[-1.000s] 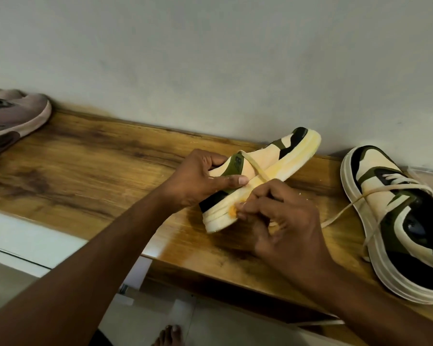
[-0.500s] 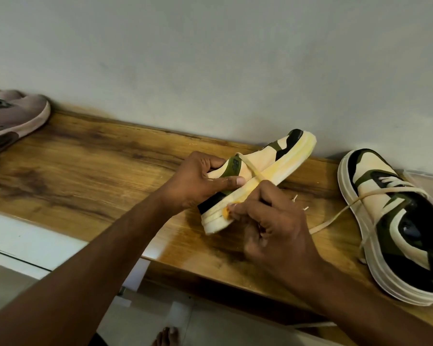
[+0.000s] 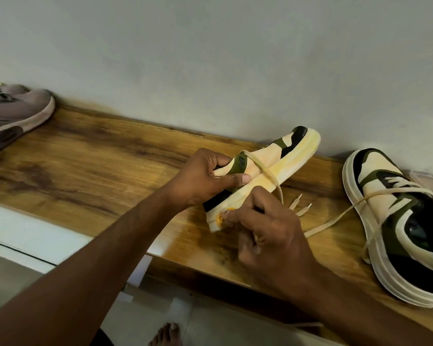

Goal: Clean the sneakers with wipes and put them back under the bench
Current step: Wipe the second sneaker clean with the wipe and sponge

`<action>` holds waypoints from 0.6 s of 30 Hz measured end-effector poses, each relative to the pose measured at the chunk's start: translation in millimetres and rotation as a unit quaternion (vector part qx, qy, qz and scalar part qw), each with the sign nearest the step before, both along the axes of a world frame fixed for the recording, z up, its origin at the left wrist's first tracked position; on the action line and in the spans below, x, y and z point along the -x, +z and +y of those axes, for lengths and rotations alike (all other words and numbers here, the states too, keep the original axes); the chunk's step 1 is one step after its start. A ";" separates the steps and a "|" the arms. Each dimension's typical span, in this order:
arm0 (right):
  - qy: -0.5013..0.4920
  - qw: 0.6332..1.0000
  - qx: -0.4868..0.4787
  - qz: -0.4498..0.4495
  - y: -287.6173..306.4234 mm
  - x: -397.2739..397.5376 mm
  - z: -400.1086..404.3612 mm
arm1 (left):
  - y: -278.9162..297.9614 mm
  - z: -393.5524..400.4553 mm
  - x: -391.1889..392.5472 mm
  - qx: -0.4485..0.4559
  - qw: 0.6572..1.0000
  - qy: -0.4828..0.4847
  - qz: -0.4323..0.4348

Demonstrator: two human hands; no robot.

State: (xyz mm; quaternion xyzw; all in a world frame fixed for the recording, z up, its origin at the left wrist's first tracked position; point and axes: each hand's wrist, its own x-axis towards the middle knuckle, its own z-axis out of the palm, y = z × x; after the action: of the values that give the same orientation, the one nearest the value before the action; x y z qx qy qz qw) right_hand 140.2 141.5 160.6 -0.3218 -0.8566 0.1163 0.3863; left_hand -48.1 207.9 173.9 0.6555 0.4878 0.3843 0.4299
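Two cream-green-black sneakers (image 3: 265, 168), one tipped sideways

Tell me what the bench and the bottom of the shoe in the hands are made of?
The bench looks like wood or a wood-print board: brown grain streaks with a slight sheen. The sole of the held sneaker looks like matte rubber or foam, cream gone yellowish. Which one, the picture cannot settle.

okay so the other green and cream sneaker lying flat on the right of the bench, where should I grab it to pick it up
Probably from above, at the ankle opening of the flat sneaker: it rests sole-down on the bench, with its collar facing up, so fingers can hook inside it and the thumb press outside. Its loose lace trails leftward, so lift slowly.
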 end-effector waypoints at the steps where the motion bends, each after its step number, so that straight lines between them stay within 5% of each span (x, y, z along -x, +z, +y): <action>1: -0.013 1.000 0.003 0.001 0.2 -3.7 5.0 | -0.7 1.4 1.1 0.002 1.000 -0.001 0.002; 7: -0.158 0.982 0.043 0.096 6.6 -31.0 45.4 | -1.0 1.9 -0.2 0.008 1.000 0.004 0.002; 14: -0.017 1.000 -0.004 0.008 1.8 1.8 -6.4 | -1.4 -0.6 -2.0 -0.009 1.000 0.013 0.011; 18: -0.112 0.992 0.033 0.053 6.0 -22.3 31.0 | -0.2 0.4 -4.2 0.006 1.000 -0.008 0.004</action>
State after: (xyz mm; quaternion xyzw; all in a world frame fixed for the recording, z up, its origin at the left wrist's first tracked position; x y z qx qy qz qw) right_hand 162.5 172.5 166.6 -0.4215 -0.7891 0.1171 0.4313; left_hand -44.0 208.3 173.7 0.6581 0.4864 0.3755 0.4351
